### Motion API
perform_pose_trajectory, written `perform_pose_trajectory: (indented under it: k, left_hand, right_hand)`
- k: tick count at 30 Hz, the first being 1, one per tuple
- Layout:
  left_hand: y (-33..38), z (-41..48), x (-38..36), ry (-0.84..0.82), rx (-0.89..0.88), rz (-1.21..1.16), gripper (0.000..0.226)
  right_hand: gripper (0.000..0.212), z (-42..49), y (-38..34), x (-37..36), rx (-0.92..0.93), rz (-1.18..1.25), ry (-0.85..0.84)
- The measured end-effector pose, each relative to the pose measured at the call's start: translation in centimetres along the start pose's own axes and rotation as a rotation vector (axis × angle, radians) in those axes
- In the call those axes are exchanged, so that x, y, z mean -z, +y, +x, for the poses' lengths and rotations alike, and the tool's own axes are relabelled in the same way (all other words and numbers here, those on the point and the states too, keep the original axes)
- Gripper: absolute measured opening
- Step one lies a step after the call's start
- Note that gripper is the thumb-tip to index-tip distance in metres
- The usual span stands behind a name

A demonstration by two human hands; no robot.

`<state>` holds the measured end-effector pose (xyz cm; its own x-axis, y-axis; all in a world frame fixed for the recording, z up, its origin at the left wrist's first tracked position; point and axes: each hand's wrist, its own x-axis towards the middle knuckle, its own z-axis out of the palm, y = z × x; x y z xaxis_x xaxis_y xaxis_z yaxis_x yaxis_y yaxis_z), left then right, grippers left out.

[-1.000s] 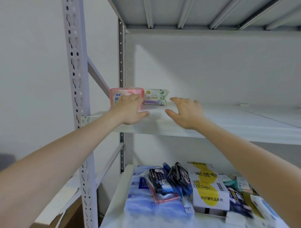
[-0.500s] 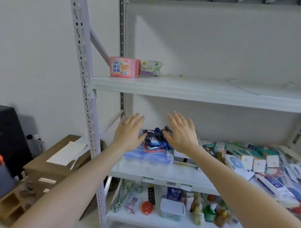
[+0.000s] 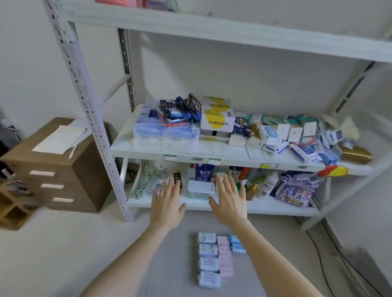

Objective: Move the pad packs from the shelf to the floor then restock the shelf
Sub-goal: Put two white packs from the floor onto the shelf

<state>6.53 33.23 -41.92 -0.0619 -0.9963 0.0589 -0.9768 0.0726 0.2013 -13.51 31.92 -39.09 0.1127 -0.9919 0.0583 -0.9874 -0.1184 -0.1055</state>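
Grey floor [image 3: 63, 258], white rack [image 3: 84, 95] ahead, three shelves in view. Whole view is motion-blurred and the labels are unreadable.

Top shelf [image 3: 233, 34]: only its front edge shows, running across the top of the frame. Two packs sit at its far left, one pink pack [image 3: 118, 1] and one pale pack [image 3: 163, 2]. Both are cut off by the frame, so only the bottom slivers are visible.

Left hand [image 3: 168, 208] and right hand [image 3: 230, 203] are both flat with fingers spread, nothing in either. They hang in front of the bottom shelf [image 3: 275, 208] lip, apart from each other, with a clear tub [image 3: 200, 188] showing between them. No contact that I can see.

Floor packs [image 3: 214, 258] lie below my wrists, in front of the rack, in three tight columns:
- left: 4 white-lavender
- middle: pink, looks like 4, seams too blurred to be sure
- right: 2 blue

My right forearm crosses the blue column's edge, so that count covers only what shows.

Room to move:
- Open floor runs left of the packs up to the drawer cabinet [image 3: 63, 169], which has 3 handles and paper on top.
- Open floor runs right of them up to the cables [image 3: 331, 254] by the wall.
- Middle shelf [image 3: 169, 148] is packed with boxes and bundles, and the right end is piled out to the edge. A bare strip runs along its front left.
- Bottom shelf is crowded with bottles and bags, hard to tell apart.
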Motion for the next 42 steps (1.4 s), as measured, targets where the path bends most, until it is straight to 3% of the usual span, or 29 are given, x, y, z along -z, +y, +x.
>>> perform_pose_trajectory:
  k: [10, 18, 30, 42]
  left_hand:
    - [8.4, -8.8, -13.6, -0.333, 0.005, 0.006, 0.07]
    - [12.4, -11.1, -22.7, -0.488, 0.045, 0.041, 0.071]
    - [9.2, -7.7, -35.7, -0.609, 0.031, 0.064, 0.072]
    - [4.2, -3.9, -56.2, -0.719, -0.025, 0.096, 0.072]
  right_hand:
    - [0.072, -11.2, 9.8, -11.2, -0.114, -0.014, -0.337]
    - [0.073, -15.1, 17.5, -19.0, -0.102, -0.033, -0.503]
    - [0.076, -12.9, 19.2, -34.0, -0.094, 0.037, -0.628]
    - [0.077, -11.2, 20.7, -55.3, -0.118, 0.092, -0.762]
